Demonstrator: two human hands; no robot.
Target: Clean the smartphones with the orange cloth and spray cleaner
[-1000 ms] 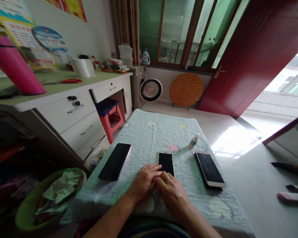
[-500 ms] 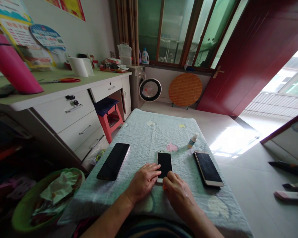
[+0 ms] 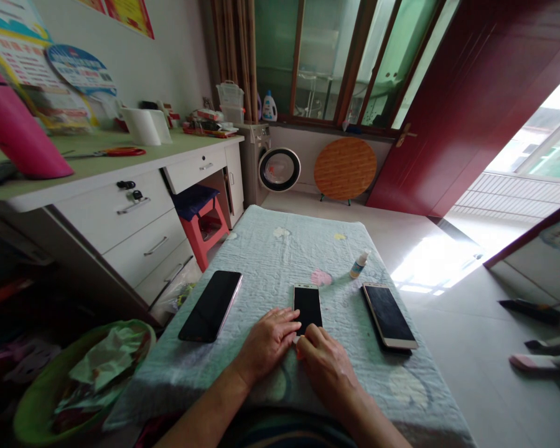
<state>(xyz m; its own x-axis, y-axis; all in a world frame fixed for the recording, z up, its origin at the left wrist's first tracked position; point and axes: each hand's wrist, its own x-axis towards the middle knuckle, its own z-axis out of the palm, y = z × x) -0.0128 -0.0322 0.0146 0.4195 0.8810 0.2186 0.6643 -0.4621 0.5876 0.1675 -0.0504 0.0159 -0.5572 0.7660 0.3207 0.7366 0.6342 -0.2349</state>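
Observation:
A white-framed smartphone [image 3: 308,305] with a dark screen lies flat on the cloth-covered table, in front of me. My left hand [image 3: 273,336] rests on its left side, fingers stretched out over the edge of the screen. At its lower end my right hand [image 3: 324,354] is closed in a pinch around a small orange thing [image 3: 299,353], mostly hidden by the fingers. A larger black smartphone [image 3: 211,306] lies to the left. On the right a gold-framed smartphone [image 3: 390,316] lies on something dark. Beyond the middle phone stands a small spray bottle [image 3: 359,265].
The pale green quilted cloth [image 3: 280,249] covers the table. At the left are a green basket [image 3: 144,348] with crumpled tissue and a desk [image 3: 116,218] with drawers. A red stool [image 3: 203,227] stands under the desk. Brushes [image 3: 532,311] lie on the floor at right.
My right hand has shifted slightly left along the phone's lower end, with the orange thing still pinched. My left hand stays on the phone. The whole view has moved a little.

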